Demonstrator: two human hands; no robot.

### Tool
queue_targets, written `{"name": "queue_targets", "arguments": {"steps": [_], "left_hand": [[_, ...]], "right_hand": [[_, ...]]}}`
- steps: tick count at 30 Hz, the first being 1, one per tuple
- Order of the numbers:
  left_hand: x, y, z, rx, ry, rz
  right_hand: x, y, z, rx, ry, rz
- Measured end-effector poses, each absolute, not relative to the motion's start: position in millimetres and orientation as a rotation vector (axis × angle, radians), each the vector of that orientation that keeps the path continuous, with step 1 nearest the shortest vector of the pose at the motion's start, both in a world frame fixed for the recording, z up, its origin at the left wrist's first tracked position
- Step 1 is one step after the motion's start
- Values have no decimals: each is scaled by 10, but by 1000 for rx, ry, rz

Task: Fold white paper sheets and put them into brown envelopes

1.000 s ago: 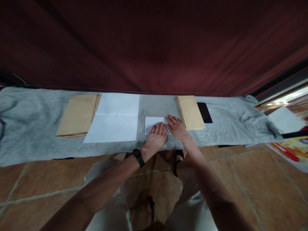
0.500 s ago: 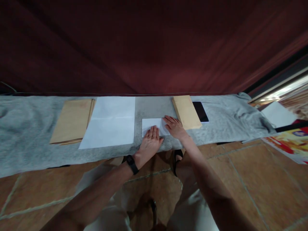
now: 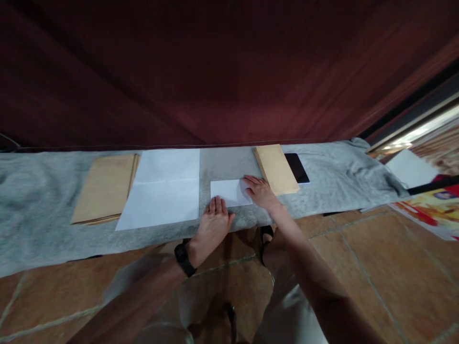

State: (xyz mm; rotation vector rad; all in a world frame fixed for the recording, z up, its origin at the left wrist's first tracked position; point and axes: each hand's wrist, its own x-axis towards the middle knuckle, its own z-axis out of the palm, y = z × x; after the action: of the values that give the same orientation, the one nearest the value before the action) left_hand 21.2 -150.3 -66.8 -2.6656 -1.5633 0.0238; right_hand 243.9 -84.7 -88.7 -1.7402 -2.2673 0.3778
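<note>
A small folded white paper (image 3: 229,192) lies on the grey cloth (image 3: 43,191) in front of me. My right hand (image 3: 261,192) rests flat on the paper's right edge, fingers stretched out. My left hand (image 3: 212,225) lies flat at the paper's near left corner, fingers together and extended, a black watch on its wrist. Neither hand grips anything. Just right of my right hand sits a stack of brown envelopes (image 3: 276,168).
A larger white sheet stack (image 3: 161,188) and another pile of brown envelopes (image 3: 103,187) lie to the left. A dark phone (image 3: 297,167) lies beside the right envelopes. A dark red curtain hangs behind. The floor is tiled; colourful printed paper (image 3: 426,210) lies at right.
My left hand has slid back off the folded paper toward me, uncovering more of it. My right hand stays on the paper's right edge.
</note>
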Motion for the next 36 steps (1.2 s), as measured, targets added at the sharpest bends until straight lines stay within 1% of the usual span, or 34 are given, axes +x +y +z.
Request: {"name": "queue_targets", "arguments": {"steps": [9, 13, 18, 28, 36], "left_hand": [[-48, -1307, -511, -2805, -1488, 97], [-92, -1284, -486, -2850, -1473, 68], [-128, -1270, -541, -2884, -1473, 1], [-140, -1211, -619, -2886, -1474, -76], [-155, -1156, -607, -2845, -1550, -349]], "right_hand": [[2367, -797, -794, -1776, -2187, 356], [2383, -757, -793, -1804, -2194, 344], [2413, -756, -778, -1813, -2153, 427], [2468, -817, -691, -1756, -1967, 807], [2510, -801, -692, -1507, -1409, 1300]]}}
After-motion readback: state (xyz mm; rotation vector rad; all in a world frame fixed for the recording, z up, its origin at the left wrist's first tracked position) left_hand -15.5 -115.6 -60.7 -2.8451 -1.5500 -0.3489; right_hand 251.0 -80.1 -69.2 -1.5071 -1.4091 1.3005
